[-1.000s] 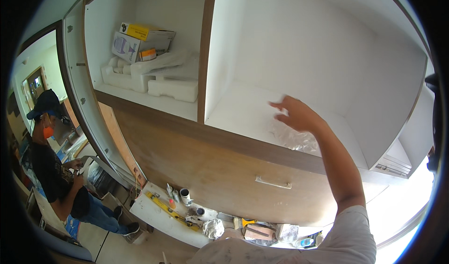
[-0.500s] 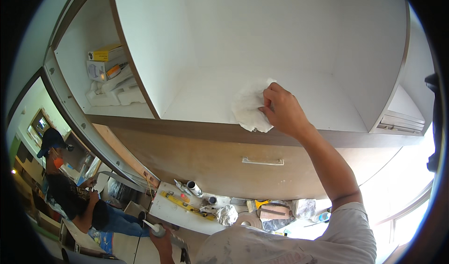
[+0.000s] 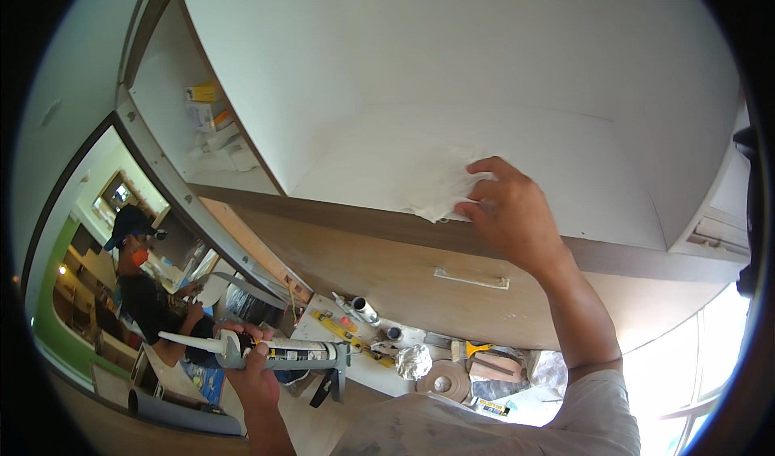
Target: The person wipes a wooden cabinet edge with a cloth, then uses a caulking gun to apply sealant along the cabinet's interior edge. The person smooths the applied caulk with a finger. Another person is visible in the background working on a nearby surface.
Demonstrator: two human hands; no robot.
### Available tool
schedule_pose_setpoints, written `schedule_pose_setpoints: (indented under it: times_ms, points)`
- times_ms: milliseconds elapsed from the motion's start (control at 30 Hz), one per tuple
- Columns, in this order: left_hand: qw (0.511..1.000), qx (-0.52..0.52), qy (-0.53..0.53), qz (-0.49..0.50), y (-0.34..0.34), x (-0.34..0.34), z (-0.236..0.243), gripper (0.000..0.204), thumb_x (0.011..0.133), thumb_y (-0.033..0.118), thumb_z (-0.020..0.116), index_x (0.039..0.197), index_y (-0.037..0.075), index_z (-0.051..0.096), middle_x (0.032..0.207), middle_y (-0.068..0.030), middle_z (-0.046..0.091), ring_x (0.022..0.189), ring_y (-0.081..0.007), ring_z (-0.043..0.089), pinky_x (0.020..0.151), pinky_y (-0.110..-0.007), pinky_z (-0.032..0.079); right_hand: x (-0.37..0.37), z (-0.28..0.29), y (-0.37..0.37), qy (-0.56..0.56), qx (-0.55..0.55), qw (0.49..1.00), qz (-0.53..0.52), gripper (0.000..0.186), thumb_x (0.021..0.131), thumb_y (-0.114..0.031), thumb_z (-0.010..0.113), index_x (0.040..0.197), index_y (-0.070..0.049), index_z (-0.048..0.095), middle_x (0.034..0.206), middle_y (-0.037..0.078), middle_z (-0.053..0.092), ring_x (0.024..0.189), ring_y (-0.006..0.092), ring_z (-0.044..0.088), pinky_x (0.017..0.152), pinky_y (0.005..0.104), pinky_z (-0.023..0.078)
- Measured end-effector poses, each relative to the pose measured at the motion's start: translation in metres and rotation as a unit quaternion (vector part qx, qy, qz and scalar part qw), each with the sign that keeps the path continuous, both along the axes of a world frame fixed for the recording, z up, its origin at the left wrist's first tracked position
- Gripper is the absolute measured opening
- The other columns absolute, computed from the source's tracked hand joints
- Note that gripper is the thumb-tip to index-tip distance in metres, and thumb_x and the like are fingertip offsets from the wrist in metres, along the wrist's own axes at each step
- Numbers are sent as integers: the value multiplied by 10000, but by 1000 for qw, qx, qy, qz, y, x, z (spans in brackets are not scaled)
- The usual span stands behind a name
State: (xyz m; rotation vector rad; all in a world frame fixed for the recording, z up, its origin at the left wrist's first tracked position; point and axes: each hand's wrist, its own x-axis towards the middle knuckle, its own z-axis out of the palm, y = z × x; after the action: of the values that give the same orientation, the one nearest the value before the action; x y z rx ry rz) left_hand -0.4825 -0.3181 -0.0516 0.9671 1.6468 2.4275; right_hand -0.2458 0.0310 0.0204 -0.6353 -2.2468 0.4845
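Our right hand (image 3: 508, 214) is raised to the open white cabinet compartment (image 3: 517, 93), fingers curled over a crumpled white cloth (image 3: 440, 183) and pressing it onto the compartment's floor just behind the front edge. Our left hand (image 3: 252, 371) is low and closed around the barrel of a caulking gun (image 3: 274, 351), which lies nearly level with its white nozzle pointing to our left.

The compartment is plain white inside, its walls and floor bare apart from the cloth. A vertical white divider separates it from the neighbouring compartment (image 3: 182, 109) on the left, where a yellow box (image 3: 203, 94) and some white packages (image 3: 219, 145) are stacked. Below the cabinet floor runs a brown wooden panel (image 3: 387, 270) carrying a pale bar handle (image 3: 471, 278).

Farther down we see a white worktop (image 3: 379, 379) crowded with small things: a yellow level (image 3: 349, 336), a ball of foil (image 3: 413, 361), a roll of tape (image 3: 444, 381) and a yellow-handled tool (image 3: 475, 349). At the left another person in a dark cap and dark shirt (image 3: 145, 282) stands at a counter, with green wall beyond. Bright window light fills the lower right.
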Motion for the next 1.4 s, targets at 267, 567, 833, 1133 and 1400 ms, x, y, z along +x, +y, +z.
schedule_pose_setpoints:
  times_ms: [267,567,833,1133,1400]
  points:
    - [983,137,-16,-124,26,11,50,443,874,47,706,1269,88,511,1059,-106,628,1020,-252,669,1010,-462,536,19,-25,-56,99,-79,968,217,204,792,17,844,918,-5,685,1028,138,728,882,305,706,792,400,559]
    - [897,308,-42,-314,57,27,83,419,916,148,738,1276,140,523,1056,-52,623,1015,-215,624,1026,-479,488,-23,-158,-148,156,-581,593,535,831,867,-438,862,1476,41,559,1535,215,550,1443,382,509,1244,534,308]
    - [883,290,-100,-356,87,46,81,390,938,207,697,1279,135,521,1025,-29,594,952,-176,582,947,-429,480,-31,-173,-170,238,-577,446,641,558,901,-579,795,1092,-82,628,1102,150,662,1236,400,625,1207,656,356]
    - [883,274,-162,-346,87,33,70,396,935,174,715,1269,159,503,1045,-43,585,990,-195,595,999,-456,476,-2,-146,-180,184,-664,497,526,518,852,-512,860,1123,-160,593,888,11,570,852,215,544,836,396,432]
    - [875,254,-151,-384,85,34,63,425,910,87,718,1260,166,490,1066,-57,599,1026,-216,602,1019,-476,471,-14,-178,-181,255,-647,428,578,362,1037,-367,643,827,-100,518,758,39,488,763,244,511,813,490,462]
